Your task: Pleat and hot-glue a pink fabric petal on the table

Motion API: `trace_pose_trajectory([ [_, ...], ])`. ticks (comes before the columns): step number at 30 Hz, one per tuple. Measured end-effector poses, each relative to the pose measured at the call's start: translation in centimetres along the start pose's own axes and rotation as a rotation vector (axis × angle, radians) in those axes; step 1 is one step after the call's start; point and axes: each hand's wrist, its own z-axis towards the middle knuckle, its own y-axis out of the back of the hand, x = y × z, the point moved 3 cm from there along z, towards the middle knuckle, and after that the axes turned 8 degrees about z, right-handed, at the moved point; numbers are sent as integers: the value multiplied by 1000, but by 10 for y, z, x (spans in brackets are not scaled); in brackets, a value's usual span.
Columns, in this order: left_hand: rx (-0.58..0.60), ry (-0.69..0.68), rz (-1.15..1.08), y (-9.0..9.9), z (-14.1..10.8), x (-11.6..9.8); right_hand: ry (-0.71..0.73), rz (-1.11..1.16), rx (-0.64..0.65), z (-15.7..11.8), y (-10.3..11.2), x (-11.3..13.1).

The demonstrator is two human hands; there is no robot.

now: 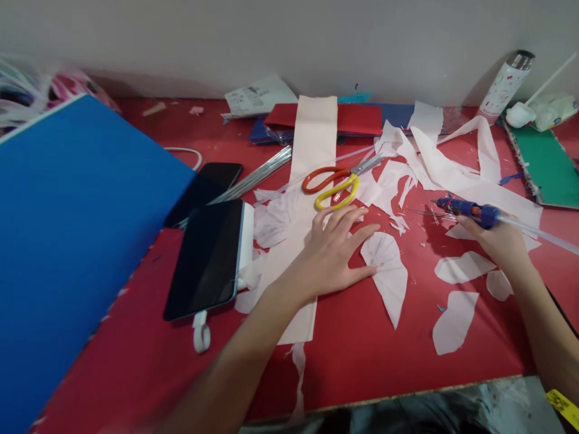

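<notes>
My left hand (332, 253) has its fingers spread over the long pale strip (316, 135) and the red table, one fingertip touching a pleated white petal-shaped piece (388, 265). Just beyond its fingers lie scissors (346, 181) with one orange-red and one yellow handle, blades half under white scraps. At the right, my right hand (497, 238) is wrapped round a blue glue gun (473, 211), whose nozzle points left and whose clear glue stick trails out to the right. Cut white pieces (456, 322) lie between the hands and nearer the front edge.
A large blue board (81, 241) covers the left side. Beside it lie a tablet (205, 259), a dark phone (205, 190) and thin wires (257, 175). A white flask (506, 87) and a green board (549, 160) are at the back right. The table's front edge (407, 398) shows below.
</notes>
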Motion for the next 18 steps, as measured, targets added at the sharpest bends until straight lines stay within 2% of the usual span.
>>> trace_pose_trajectory([
  [7, -3, -11, -21, 1, 1, -1, -55, -9, 6, 0, 1, 1],
  [18, -32, -46, 15, 3, 1, -8, -38, -11, 4, 0, 0, -2],
])
